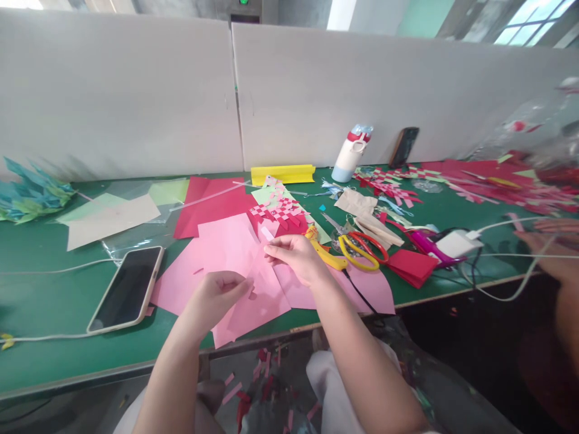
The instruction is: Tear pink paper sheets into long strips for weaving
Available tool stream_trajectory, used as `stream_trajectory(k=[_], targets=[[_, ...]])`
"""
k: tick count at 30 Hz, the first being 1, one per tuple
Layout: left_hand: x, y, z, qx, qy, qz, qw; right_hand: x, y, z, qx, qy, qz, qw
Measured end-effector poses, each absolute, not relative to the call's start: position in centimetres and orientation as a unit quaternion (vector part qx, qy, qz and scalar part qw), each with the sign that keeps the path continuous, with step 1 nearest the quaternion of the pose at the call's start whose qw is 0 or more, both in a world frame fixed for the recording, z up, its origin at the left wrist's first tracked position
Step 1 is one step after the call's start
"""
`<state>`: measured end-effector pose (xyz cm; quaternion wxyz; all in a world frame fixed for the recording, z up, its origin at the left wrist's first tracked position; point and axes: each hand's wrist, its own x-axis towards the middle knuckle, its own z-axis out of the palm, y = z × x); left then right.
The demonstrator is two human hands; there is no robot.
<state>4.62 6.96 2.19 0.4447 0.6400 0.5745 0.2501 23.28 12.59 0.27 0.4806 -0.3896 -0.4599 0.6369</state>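
Observation:
My left hand [217, 295] is closed in a pinch on the edge of a pink paper sheet [253, 289] that lies over the front of the green table [45, 301]. My right hand [296, 256] pinches the same pink paper a little further back. Just behind my hands lies a woven pink-and-red paper mat [278, 211] with light green strips. More pink sheets [217, 247] spread under and around my hands.
A phone [126, 288] with its cable lies at the left. Yellow-handled scissors [359, 250], a yellow cutter [325, 253], a white bottle [349, 155], a yellow box [283, 174] and red paper [208, 202] sit behind. Another person's hand [552, 247] is at the right.

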Motion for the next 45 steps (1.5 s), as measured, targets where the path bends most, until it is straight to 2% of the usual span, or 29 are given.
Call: stream_trajectory(k=[13,22,28,37,45], targets=[[4.9,6.5,2.2,0.689,0.522,0.233,0.446,22.8,12.1,0.6,-0.394,-0.472,0.653,0.442],[5.2,7.3,1.9,0.550,0.573,0.366,0.484,22.7,11.5,1.0,-0.380,-0.573,0.645,0.333],[5.1,7.3,1.5,0.527,0.584,0.404,0.467,22.9,11.7,-0.2,-0.375,-0.613,0.628,0.299],[5.4,7.4,1.5,0.496,0.594,0.409,0.484,22.3,11.3,1.1,-0.395,-0.570,0.627,0.354],[5.8,7.4,1.5,0.499,0.557,0.428,0.507,22.1,11.2,0.9,-0.383,-0.588,0.618,0.355]])
